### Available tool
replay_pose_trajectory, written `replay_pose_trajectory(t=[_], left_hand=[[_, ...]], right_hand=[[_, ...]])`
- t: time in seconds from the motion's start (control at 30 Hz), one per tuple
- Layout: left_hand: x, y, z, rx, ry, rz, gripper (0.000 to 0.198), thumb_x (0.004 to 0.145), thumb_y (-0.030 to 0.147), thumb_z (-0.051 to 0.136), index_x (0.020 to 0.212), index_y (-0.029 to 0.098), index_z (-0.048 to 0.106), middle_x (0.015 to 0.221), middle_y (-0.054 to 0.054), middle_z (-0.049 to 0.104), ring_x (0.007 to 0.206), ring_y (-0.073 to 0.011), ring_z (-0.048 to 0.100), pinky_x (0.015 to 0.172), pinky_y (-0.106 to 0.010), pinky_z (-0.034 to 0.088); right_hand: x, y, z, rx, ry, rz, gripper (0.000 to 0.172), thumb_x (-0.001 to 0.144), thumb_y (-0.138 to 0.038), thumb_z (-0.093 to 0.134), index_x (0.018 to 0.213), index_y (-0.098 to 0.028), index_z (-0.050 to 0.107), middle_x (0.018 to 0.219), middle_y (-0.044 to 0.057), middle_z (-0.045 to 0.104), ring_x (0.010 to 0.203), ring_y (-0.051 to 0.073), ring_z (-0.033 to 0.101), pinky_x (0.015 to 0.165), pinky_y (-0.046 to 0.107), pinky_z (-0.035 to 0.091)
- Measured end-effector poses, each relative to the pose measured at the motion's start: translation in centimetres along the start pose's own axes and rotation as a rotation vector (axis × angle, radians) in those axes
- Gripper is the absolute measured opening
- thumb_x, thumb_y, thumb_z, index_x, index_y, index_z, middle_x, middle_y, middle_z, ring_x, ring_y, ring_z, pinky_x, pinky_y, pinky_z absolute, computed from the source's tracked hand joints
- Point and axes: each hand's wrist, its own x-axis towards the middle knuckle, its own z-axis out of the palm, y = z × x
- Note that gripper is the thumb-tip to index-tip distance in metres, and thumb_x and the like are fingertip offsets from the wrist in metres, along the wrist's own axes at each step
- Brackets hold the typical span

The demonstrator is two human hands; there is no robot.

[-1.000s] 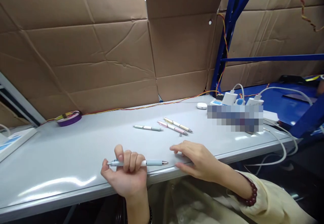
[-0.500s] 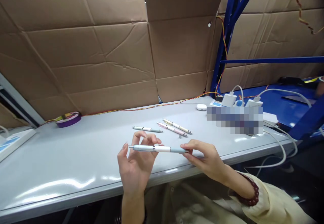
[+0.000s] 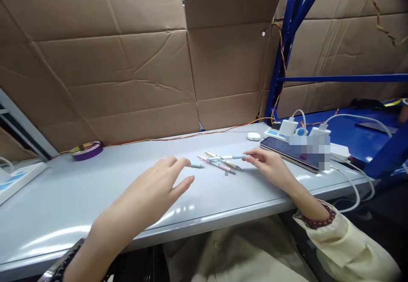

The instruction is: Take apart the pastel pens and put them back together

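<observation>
My right hand [image 3: 270, 164] pinches one end of a light blue and white pen [image 3: 228, 157] and holds it level just over the grey table [image 3: 79, 197], above a pink pen [image 3: 216, 164] and a cream pen [image 3: 223, 160]. My left hand [image 3: 156, 190] reaches forward over the table with its fingers stretched out and nothing in it. Its fingertips are close to a pale green pen [image 3: 196, 166], which the hand mostly covers.
A phone [image 3: 287, 151] lies to the right beside a power strip with white chargers [image 3: 293, 129] and cables. A small white case [image 3: 254, 136] sits behind the pens. A purple tape roll [image 3: 86, 150] is at the back left. Cardboard lines the wall behind.
The blue pen left my left hand and went with my right hand out to the other pens. My left hand opened and reached forward toward the pale green pen.
</observation>
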Motion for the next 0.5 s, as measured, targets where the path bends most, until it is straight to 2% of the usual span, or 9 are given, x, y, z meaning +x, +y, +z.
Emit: replay_pose_trajectory(t=[0.03, 0.1, 0.2, 0.3, 0.4, 0.5], left_hand=[[0.4, -1.1, 0.1, 0.230, -0.220, 0.011, 0.018, 0.064, 0.019, 0.072, 0.081, 0.020, 0.068, 0.078, -0.004, 0.064, 0.072, -0.0250, 0.060, 0.064, -0.028, 0.043], [1.5, -3.7, 0.1, 0.545, -0.428, 0.029, 0.024, 0.073, 0.028, 0.065, 0.096, 0.021, 0.065, 0.092, -0.007, 0.062, 0.087, -0.0288, 0.057, 0.075, -0.035, 0.043], [3.9, -7.9, -0.3, 0.656, -0.497, 0.119, 0.031, 0.084, 0.031, 0.049, 0.114, 0.024, 0.056, 0.114, -0.010, 0.054, 0.105, -0.0297, 0.049, 0.089, -0.043, 0.037], [5.9, -10.8, -0.4, 0.634, -0.523, 0.202, 0.026, 0.085, 0.030, 0.046, 0.107, 0.024, 0.059, 0.111, -0.009, 0.054, 0.103, -0.0289, 0.049, 0.088, -0.042, 0.036], [6.1, -11.8, 0.1, 0.614, -0.539, 0.217, 0.018, 0.085, 0.032, 0.048, 0.093, 0.023, 0.061, 0.104, -0.007, 0.057, 0.098, -0.0266, 0.050, 0.082, -0.036, 0.038], [5.0, -11.4, 0.7, 0.613, -0.562, 0.200, 0.016, 0.086, 0.030, 0.045, 0.084, 0.022, 0.058, 0.091, -0.005, 0.058, 0.083, -0.0226, 0.053, 0.070, -0.030, 0.040]], right_hand=[[0.0, 0.1, 0.2, -0.022, -0.015, -0.003, 0.026, 0.084, -0.038, 0.053, 0.094, -0.019, 0.067, 0.087, 0.006, 0.071, 0.076, 0.022, 0.065, 0.068, 0.035, 0.050], [-0.2, 0.1, 0.5, -0.111, -0.045, -0.026, 0.024, 0.085, -0.035, 0.052, 0.096, -0.019, 0.066, 0.089, 0.005, 0.070, 0.078, 0.021, 0.063, 0.069, 0.033, 0.049], [-0.5, -0.5, 1.1, -0.265, -0.099, -0.069, 0.019, 0.087, -0.030, 0.050, 0.095, -0.020, 0.065, 0.089, 0.004, 0.068, 0.079, 0.019, 0.062, 0.070, 0.031, 0.048], [-0.7, -1.3, 1.7, -0.349, -0.111, -0.087, 0.015, 0.086, -0.027, 0.052, 0.092, -0.020, 0.064, 0.088, 0.004, 0.065, 0.082, 0.020, 0.059, 0.071, 0.031, 0.046], [-0.8, -2.1, 2.3, -0.434, -0.123, -0.098, 0.013, 0.086, -0.026, 0.051, 0.089, -0.020, 0.062, 0.085, 0.005, 0.063, 0.081, 0.020, 0.057, 0.067, 0.030, 0.044], [-0.7, -2.5, 2.8, -0.502, -0.129, -0.090, 0.015, 0.087, -0.028, 0.049, 0.084, -0.020, 0.062, 0.080, 0.005, 0.062, 0.075, 0.021, 0.056, 0.061, 0.029, 0.041]])
